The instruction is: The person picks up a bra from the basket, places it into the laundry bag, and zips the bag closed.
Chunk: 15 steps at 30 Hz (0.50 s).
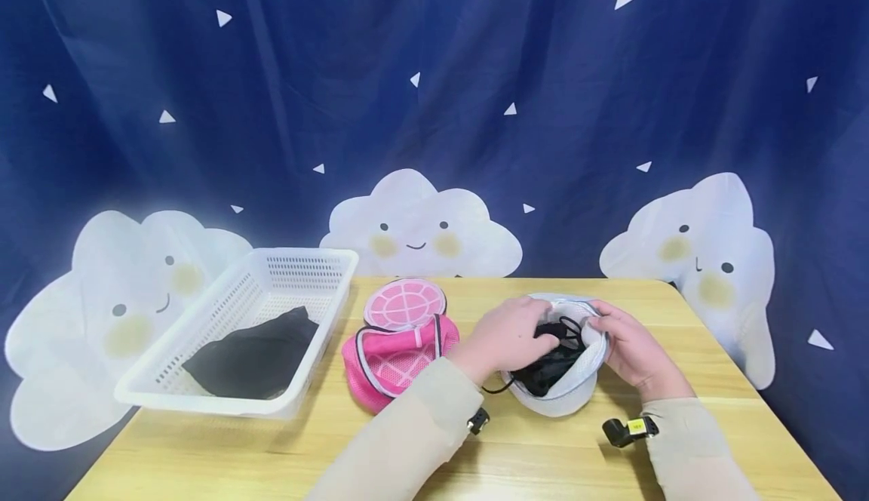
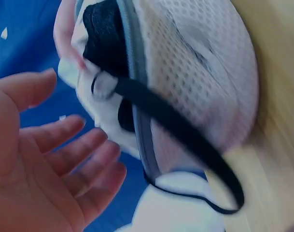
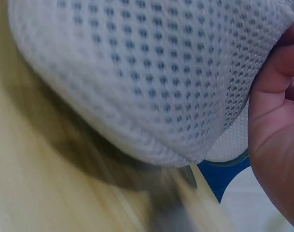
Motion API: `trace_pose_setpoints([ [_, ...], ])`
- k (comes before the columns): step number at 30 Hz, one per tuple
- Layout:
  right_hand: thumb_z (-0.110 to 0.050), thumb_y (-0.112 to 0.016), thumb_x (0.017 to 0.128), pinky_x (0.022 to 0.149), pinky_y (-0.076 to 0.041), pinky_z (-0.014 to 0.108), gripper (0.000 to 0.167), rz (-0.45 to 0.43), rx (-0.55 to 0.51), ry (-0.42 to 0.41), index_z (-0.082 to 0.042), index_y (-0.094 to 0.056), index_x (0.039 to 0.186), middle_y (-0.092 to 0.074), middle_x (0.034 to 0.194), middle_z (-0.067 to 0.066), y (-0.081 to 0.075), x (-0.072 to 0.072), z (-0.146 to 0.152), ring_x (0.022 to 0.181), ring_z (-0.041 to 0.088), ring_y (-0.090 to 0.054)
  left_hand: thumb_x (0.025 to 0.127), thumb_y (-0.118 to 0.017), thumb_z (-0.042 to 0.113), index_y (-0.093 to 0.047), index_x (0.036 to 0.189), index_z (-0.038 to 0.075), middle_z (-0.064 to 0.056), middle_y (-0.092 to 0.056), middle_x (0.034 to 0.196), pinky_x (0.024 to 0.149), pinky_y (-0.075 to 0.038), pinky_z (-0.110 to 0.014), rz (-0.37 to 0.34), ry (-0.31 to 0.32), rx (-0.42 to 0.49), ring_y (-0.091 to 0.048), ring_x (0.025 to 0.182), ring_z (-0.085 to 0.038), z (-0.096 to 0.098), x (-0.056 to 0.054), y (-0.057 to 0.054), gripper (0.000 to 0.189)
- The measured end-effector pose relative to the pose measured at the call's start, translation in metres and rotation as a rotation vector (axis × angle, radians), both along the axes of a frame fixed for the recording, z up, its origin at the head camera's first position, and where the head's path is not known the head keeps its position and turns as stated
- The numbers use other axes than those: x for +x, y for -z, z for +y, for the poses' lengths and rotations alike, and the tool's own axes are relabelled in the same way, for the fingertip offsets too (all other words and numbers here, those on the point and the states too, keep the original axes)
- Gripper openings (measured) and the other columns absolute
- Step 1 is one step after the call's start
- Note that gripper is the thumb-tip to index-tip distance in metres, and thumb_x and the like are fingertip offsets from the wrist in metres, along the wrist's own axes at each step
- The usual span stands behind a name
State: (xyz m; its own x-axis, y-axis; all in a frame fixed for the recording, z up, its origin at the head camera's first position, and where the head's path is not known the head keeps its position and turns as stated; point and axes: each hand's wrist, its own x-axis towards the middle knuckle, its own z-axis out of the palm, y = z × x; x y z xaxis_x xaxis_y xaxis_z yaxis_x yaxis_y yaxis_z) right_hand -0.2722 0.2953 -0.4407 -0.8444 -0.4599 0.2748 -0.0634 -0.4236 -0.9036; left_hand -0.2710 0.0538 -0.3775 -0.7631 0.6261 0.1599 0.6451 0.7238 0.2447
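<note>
White mesh bag [image 1: 566, 391] on table [image 1: 271, 456], near right edge, black garment [image 1: 550, 365] half inside. Left hand [image 1: 505, 335] over opening, fingers relaxed, gripping nothing. Right hand [image 1: 627, 350] pinches bag rim. Step: stuffing garment in. Next probably needs loose strap [image 2: 185, 140] tucked inside.
</note>
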Motion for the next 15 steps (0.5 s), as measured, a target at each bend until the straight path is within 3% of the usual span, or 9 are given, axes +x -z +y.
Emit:
trace_pose_setpoints([
  [2, 0.007, -0.025, 0.105, 0.076, -0.056, 0.024, 0.043, -0.003, -0.001, 0.005, -0.005, -0.063, 0.121, -0.069, 0.105, 0.005, 0.001, 0.000, 0.001, 0.087, 0.011, -0.067, 0.095, -0.062, 0.049, -0.050, 0.147, 0.015, 0.001, -0.058, 0.139, 0.104, -0.044, -0.033, -0.034, -0.063, 0.012, -0.054, 0.128, -0.016, -0.011, -0.001, 0.001, 0.063],
  [5, 0.007, -0.026, 0.105, 0.072, -0.055, 0.022, 0.043, -0.006, 0.002, 0.018, -0.006, -0.064, 0.120, -0.069, 0.101, 0.003, 0.001, 0.001, 0.002, 0.083, 0.009, -0.066, 0.089, -0.067, 0.058, -0.043, 0.152, 0.015, -0.001, -0.061, 0.135, 0.098, -0.049, -0.037, -0.123, -0.120, 0.009, -0.058, 0.121, -0.018, -0.025, 0.001, 0.005, 0.079],
  [8, 0.006, -0.026, 0.105, 0.071, -0.055, 0.022, 0.041, -0.011, 0.007, 0.025, -0.006, -0.063, 0.119, -0.068, 0.100, 0.003, 0.003, 0.001, 0.002, 0.082, 0.009, -0.066, 0.079, -0.075, 0.063, -0.034, 0.157, 0.018, -0.002, -0.065, 0.129, 0.093, -0.051, -0.038, -0.218, -0.139, -0.050, -0.062, 0.115, -0.018, -0.036, 0.008, 0.006, 0.098],
  [10, 0.006, -0.027, 0.105, 0.071, -0.055, 0.022, 0.040, -0.012, 0.006, 0.028, -0.006, -0.063, 0.119, -0.068, 0.100, 0.003, 0.002, 0.001, 0.002, 0.082, 0.009, -0.066, 0.074, -0.081, 0.060, -0.031, 0.156, 0.019, -0.003, -0.069, 0.119, 0.087, -0.052, -0.037, -0.236, -0.135, -0.113, -0.065, 0.107, -0.017, -0.040, 0.012, 0.007, 0.105],
  [12, 0.005, -0.027, 0.106, 0.072, -0.055, 0.022, 0.040, -0.013, 0.003, 0.029, -0.005, -0.063, 0.120, -0.068, 0.100, 0.003, 0.002, 0.001, 0.002, 0.082, 0.009, -0.066, 0.073, -0.086, 0.051, -0.033, 0.153, 0.019, -0.003, -0.071, 0.108, 0.079, -0.052, -0.035, -0.224, -0.123, -0.173, -0.067, 0.097, -0.016, -0.043, 0.015, 0.008, 0.102],
  [15, 0.005, -0.028, 0.106, 0.073, -0.056, 0.023, 0.039, -0.015, 0.001, 0.024, -0.005, -0.063, 0.121, -0.069, 0.102, 0.004, 0.002, 0.000, 0.002, 0.083, 0.010, -0.067, 0.079, -0.084, 0.035, -0.041, 0.138, 0.015, -0.002, -0.068, 0.090, 0.067, -0.050, -0.035, -0.178, -0.122, -0.240, -0.064, 0.077, -0.017, -0.044, 0.017, 0.008, 0.076],
])
